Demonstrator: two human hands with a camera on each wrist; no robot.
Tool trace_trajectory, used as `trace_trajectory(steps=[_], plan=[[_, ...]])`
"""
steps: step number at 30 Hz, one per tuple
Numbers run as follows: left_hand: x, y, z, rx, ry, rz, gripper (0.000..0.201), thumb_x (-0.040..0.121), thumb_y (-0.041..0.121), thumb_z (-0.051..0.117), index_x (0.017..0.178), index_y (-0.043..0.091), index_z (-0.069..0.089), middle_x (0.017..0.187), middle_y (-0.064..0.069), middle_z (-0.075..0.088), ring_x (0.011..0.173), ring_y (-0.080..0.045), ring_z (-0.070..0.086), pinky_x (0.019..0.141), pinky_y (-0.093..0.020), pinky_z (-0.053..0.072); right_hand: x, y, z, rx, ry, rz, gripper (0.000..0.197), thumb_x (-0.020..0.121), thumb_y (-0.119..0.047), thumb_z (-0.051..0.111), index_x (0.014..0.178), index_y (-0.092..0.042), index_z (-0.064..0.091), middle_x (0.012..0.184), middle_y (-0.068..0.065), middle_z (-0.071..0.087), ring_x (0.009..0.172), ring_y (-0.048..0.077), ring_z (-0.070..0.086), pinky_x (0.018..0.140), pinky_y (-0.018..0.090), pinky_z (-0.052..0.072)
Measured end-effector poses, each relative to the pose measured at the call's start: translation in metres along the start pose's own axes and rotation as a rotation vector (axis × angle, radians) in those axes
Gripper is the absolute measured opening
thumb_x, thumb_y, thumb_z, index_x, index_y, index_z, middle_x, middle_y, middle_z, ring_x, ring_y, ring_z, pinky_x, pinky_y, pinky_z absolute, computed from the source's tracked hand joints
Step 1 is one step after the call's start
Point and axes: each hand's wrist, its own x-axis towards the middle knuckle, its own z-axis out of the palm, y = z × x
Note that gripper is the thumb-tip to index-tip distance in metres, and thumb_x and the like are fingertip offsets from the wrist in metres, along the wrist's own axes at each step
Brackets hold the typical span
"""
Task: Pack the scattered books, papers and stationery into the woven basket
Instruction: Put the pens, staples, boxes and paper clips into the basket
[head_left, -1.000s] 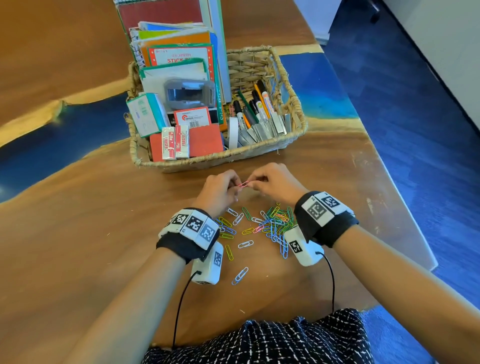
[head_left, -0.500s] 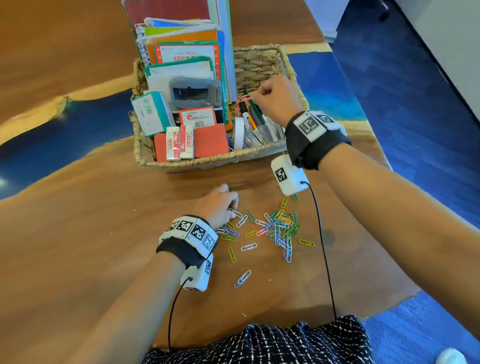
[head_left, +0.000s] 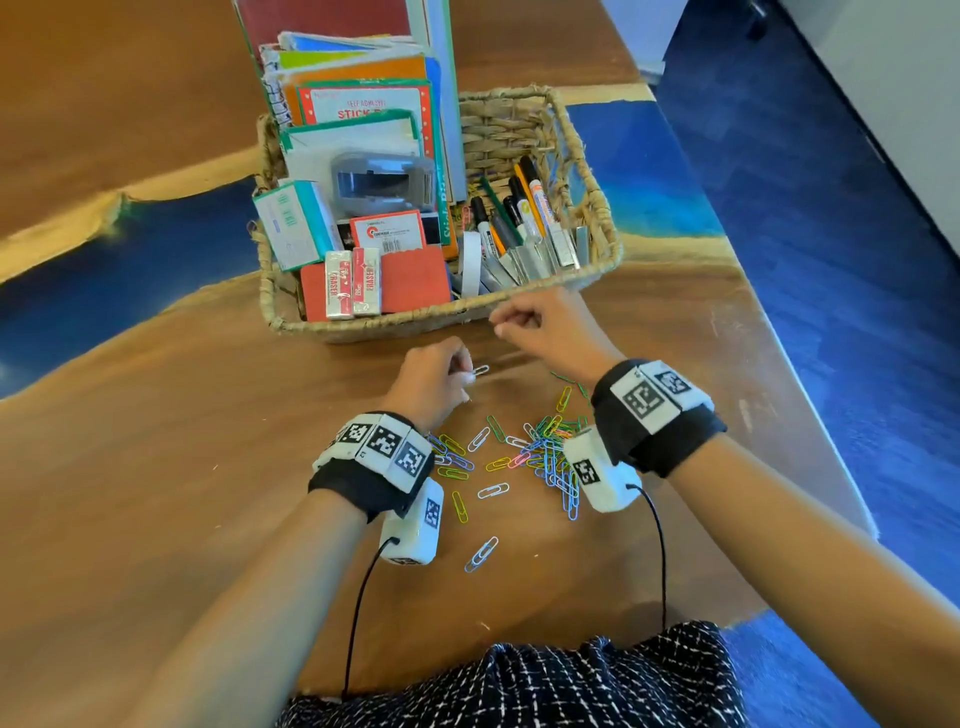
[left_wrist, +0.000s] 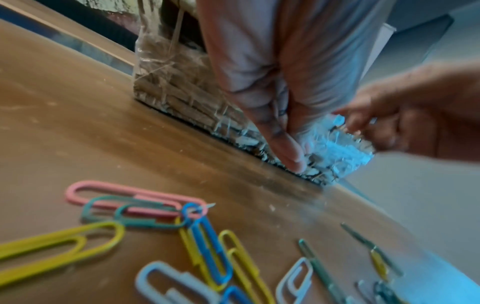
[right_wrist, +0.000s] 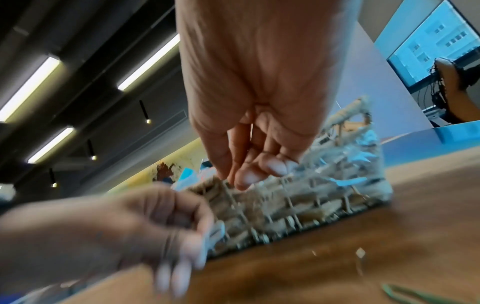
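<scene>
**Currently: left hand pinches one paper clip; right hand is loosely curled by the basket**

The left hand (head_left: 434, 382) pinches a white paper clip (head_left: 479, 371) between thumb and fingertips, just off the wooden table (head_left: 156, 467). In the left wrist view the hand (left_wrist: 285, 82) covers the clip completely, so the pinch cannot be confirmed from there. In the right wrist view the same hand (right_wrist: 103, 232) is blurred; a pale shape at its fingertips is probably the clip.

The right hand (head_left: 545, 327) hovers at 2 o'clock from the left hand, just in front of the woven basket (head_left: 597, 208). Its fingers are loosely curled, and no object is visible in them. The right wrist view shows the fingers (right_wrist: 249, 176) hanging down with nothing between them.

The basket stands at 12 o'clock from both hands. It holds upright books and notebooks (head_left: 363, 104), cut off by the top edge of the head view, plus erasers (head_left: 353, 280) and markers (head_left: 519, 213). Items beneath the top layer are hidden.

Loose coloured paper clips (head_left: 540, 452) lie on the table at 6 o'clock from the hands, between the wrists. Both wrist-mounted cameras cover part of the pile. The left wrist view shows several clips (left_wrist: 202, 236) close up, some cut off at the bottom edge.
</scene>
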Motion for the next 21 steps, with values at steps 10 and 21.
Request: trace_trajectory(steps=[10,21], plan=[[-0.003,0.008,0.004,-0.11,0.047,0.054,0.018,0.085,-0.004,0.06,0.076,0.01,0.052,0.058,-0.005,0.057,0.042,0.004,0.053,0.051,-0.009,0.042,-0.016,0.014,0.014,-0.137,-0.134,0.028,0.014,0.088,-0.013,0.059,0.09,-0.007,0.072,0.075,-0.002,0.06,0.074,0.011,0.049,0.067,0.012,0.028],[-0.01,-0.005,0.006,0.469,-0.31,-0.145,0.027,0.078,0.041,0.069,0.086,0.022,0.052,0.096,0.004,0.055,0.093,-0.02,0.056,0.07,-0.03,0.039,0.074,-0.031,-0.046,-0.214,0.232,0.001,0.023,0.091,-0.009,0.048,0.087,-0.001,0.069,0.079,0.005,0.061,0.068,0.008,0.051,0.051,-0.002,0.031]])
